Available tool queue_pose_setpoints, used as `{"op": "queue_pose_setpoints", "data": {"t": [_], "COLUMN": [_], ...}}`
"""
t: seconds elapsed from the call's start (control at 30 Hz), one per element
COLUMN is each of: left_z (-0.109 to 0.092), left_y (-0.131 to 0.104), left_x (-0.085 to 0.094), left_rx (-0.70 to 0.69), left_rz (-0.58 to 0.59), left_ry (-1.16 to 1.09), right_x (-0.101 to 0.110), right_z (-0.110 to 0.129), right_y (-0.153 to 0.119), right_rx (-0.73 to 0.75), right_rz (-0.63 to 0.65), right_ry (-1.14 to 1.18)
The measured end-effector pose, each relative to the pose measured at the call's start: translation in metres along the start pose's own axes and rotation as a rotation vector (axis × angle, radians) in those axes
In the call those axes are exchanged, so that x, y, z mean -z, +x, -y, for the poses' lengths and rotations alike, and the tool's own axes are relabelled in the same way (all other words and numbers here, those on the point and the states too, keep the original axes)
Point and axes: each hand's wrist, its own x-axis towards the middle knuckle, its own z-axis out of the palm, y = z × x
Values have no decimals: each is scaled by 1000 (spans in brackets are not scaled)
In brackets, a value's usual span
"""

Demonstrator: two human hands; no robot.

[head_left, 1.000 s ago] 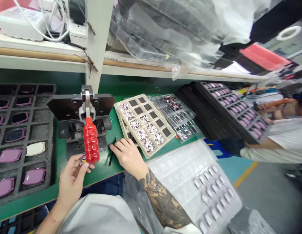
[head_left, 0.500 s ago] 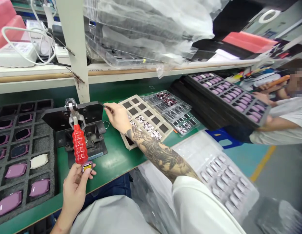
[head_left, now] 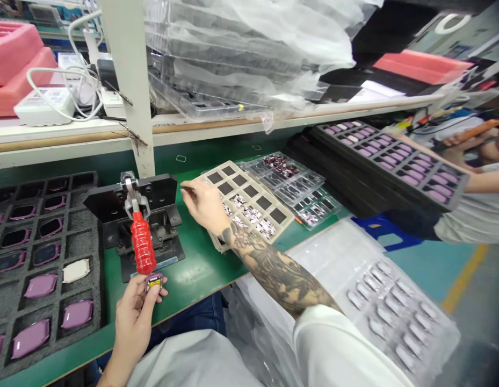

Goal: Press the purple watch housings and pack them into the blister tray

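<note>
My left hand (head_left: 138, 306) grips a small purple watch case (head_left: 154, 281) between thumb and fingers, with its open side and yellow inner part facing up. It is just below the red handle (head_left: 142, 244) of a black toggle-clamp fixture (head_left: 152, 226). My right hand (head_left: 203, 204) hovers over the green bench, right of the fixture and by the left edge of a beige tray (head_left: 287, 223) of small parts. Its fingers are curled together; whatever they pinch is too small to make out. A thin pale ring-shaped frame (head_left: 180, 158) lies on the green surface behind.
At left, a grey foam tray (head_left: 82, 215) holds purple watch cases and one white case. Clear trays (head_left: 289, 183) of small parts adjoin the beige tray. A shelf (head_left: 217, 128) crosses above the bench. Another person's arm (head_left: 486, 180) is beside a purple-part tray (head_left: 454, 188) at right.
The view has shifted slightly left. A pale ring frame that was beside the fixture's right side is now farther back. My right hand has drawn a little away from the fixture; my left keeps the watch case.
</note>
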Motion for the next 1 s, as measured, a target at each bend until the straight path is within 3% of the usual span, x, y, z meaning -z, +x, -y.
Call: {"op": "queue_pose_setpoints", "data": {"t": [0.07,0.2,0.3,0.4,0.53,0.6,0.7,0.83,0.93,1.0], "left_z": [-3,-4,-2,2,5,4,3,3,5,5], "left_y": [-2,-2,0,0,-1,-2,-4,-4,-2,0], "left_x": [-3,-5,-3,-1,1,1,-2,-4,0,6], "left_rx": [-4,-4,-9,-3,-4,-9,-21,-21,-8,-1], "left_rz": [-25,-53,-44,-15,13,3,-2,-21,-31,38], "left_ry": [-8,-10,26,43,36,41,54,27,-19,21], "right_x": [9,14,11,23,56,63,57,47,57,64], "right_z": [3,12,15,3,-35,-53,-69,-73,-66,-51], "right_y": [-24,-84,-117,-123,-92,-72,-53,-50,-60,-74], "right_rx": [93,365,454,358,44,-53,-94,-110,-172,-254], "right_rz": [23,326,410,287,80,113,198,168,-44,-215], "right_ry": [-43,-271,-396,-407,-272,-184,-80,-19,96,295]}}
